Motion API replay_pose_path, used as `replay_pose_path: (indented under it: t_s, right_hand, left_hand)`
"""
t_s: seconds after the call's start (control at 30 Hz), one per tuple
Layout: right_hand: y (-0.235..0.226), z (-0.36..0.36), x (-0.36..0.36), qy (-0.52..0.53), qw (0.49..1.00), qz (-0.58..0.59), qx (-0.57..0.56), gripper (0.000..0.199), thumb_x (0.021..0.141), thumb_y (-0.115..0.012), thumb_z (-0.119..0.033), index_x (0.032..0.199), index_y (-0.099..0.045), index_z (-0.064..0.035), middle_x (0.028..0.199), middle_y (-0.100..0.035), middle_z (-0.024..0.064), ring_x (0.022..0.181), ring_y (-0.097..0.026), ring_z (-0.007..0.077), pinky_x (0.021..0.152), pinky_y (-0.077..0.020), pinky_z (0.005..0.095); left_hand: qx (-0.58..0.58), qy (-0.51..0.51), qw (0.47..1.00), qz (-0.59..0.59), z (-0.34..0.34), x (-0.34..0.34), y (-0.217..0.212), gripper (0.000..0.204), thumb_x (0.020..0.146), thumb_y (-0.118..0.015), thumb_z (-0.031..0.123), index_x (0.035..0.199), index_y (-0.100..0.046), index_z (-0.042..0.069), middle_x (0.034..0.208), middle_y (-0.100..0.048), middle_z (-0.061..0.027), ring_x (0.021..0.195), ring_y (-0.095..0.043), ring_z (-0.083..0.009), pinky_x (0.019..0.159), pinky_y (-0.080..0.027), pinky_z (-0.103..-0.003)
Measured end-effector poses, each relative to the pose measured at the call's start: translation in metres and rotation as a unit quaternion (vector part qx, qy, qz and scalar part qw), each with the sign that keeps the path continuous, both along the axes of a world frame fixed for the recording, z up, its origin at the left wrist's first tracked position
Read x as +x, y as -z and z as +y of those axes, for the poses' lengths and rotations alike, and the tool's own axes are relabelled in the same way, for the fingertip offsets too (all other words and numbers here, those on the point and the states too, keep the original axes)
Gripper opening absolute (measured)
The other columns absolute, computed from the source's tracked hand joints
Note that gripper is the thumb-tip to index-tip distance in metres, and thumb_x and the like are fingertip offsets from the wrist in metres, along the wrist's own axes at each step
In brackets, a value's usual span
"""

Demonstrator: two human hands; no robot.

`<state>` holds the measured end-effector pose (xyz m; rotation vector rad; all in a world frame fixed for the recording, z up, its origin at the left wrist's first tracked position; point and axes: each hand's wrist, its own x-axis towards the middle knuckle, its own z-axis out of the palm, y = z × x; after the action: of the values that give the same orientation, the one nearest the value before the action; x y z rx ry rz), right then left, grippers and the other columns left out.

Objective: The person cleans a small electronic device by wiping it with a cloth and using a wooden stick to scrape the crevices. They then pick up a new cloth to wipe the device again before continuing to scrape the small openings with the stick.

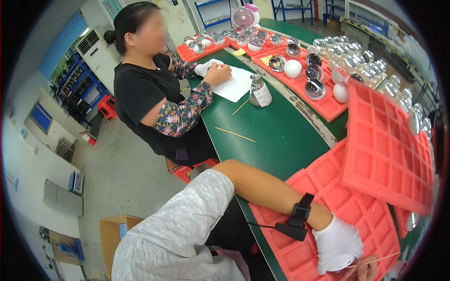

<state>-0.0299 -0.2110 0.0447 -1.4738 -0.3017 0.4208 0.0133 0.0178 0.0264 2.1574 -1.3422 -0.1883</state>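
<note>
My left hand (338, 243), in a white glove with a black strap device on the wrist, is closed around a white rounded piece (341, 263) with a smooth curved face. Most of that piece is hidden by the glove. Bare fingers of my right hand (364, 270) pinch a thin wooden stick (382, 258), whose one end meets the white piece. The lower edge of the picture cuts the right hand off. Both hands are above a red compartmented foam tray (300, 255).
A second red tray (386, 154) leans up at the right. Mirrored and white domes (315, 89) fill trays along the table's far side. On the green table (281, 145) lie wooden sticks (235, 135) near a labelled bottle (260, 93). A co-worker (145, 84) sits at the left, hands over white paper.
</note>
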Motion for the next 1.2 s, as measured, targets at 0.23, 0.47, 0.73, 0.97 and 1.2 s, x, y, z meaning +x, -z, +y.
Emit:
replay_pose_path:
  t_s: [0.23, 0.47, 0.73, 0.97, 1.2]
  right_hand:
    - [0.009, -0.012, 0.001, 0.056, 0.996, 0.070, 0.027, 0.023, 0.106, -0.056, -0.024, 0.103, -0.057, -0.0006, 0.073, -0.053, 0.0070, 0.057, -0.049, 0.0151, 0.047, -0.0420, 0.0258]
    - [0.014, -0.006, 0.003, 0.095, 0.989, 0.054, 0.097, 0.029, 0.108, -0.052, -0.031, 0.098, -0.056, -0.0043, 0.075, -0.050, 0.0043, 0.060, -0.046, 0.0136, 0.050, -0.0399, 0.0230]
    - [-0.003, -0.023, -0.005, 0.037, 0.991, 0.104, 0.069, 0.033, 0.109, -0.049, -0.030, 0.087, -0.056, -0.0070, 0.074, -0.052, 0.0059, 0.061, -0.049, 0.0157, 0.051, -0.0403, 0.0293]
    - [0.014, 0.020, 0.006, 0.107, 0.993, -0.035, -0.018, 0.046, 0.114, -0.037, -0.030, 0.078, -0.052, -0.0057, 0.051, -0.051, 0.0044, 0.036, -0.037, 0.0104, 0.036, -0.0291, 0.0252]
    - [0.002, 0.028, 0.013, 0.123, 0.991, 0.047, -0.027, 0.048, 0.115, -0.033, -0.031, 0.081, -0.052, -0.0034, 0.047, -0.049, 0.0056, 0.032, -0.036, 0.0113, 0.034, -0.0309, 0.0246]
  left_hand:
    - [-0.005, 0.007, 0.999, 0.036, 0.001, 0.000, -0.007, 0.043, 0.053, -0.083, 0.035, 0.076, -0.072, 0.000, 0.071, -0.069, -0.0200, 0.068, -0.068, -0.0398, 0.061, -0.054, -0.049]
    - [-0.007, 0.001, 1.000, 0.024, 0.002, 0.001, -0.004, 0.037, 0.054, -0.081, 0.032, 0.072, -0.071, 0.001, 0.071, -0.068, -0.0194, 0.067, -0.067, -0.0393, 0.059, -0.054, -0.049]
    - [-0.066, 0.064, 0.995, 0.023, -0.021, 0.000, 0.002, 0.031, 0.055, -0.079, 0.028, 0.069, -0.070, 0.002, 0.071, -0.067, -0.0186, 0.066, -0.067, -0.0387, 0.057, -0.053, -0.050]
    - [-0.133, 0.083, 0.987, -0.038, 0.005, 0.007, 0.009, 0.030, 0.071, -0.074, 0.030, 0.060, -0.062, 0.006, 0.071, -0.060, -0.0128, 0.073, -0.061, -0.0315, 0.066, -0.049, -0.045]
    - [-0.126, 0.044, 0.985, 0.109, -0.001, 0.014, 0.019, 0.044, 0.064, -0.088, 0.035, 0.086, -0.064, 0.006, 0.086, -0.060, -0.0138, 0.080, -0.059, -0.0372, 0.072, -0.048, -0.046]
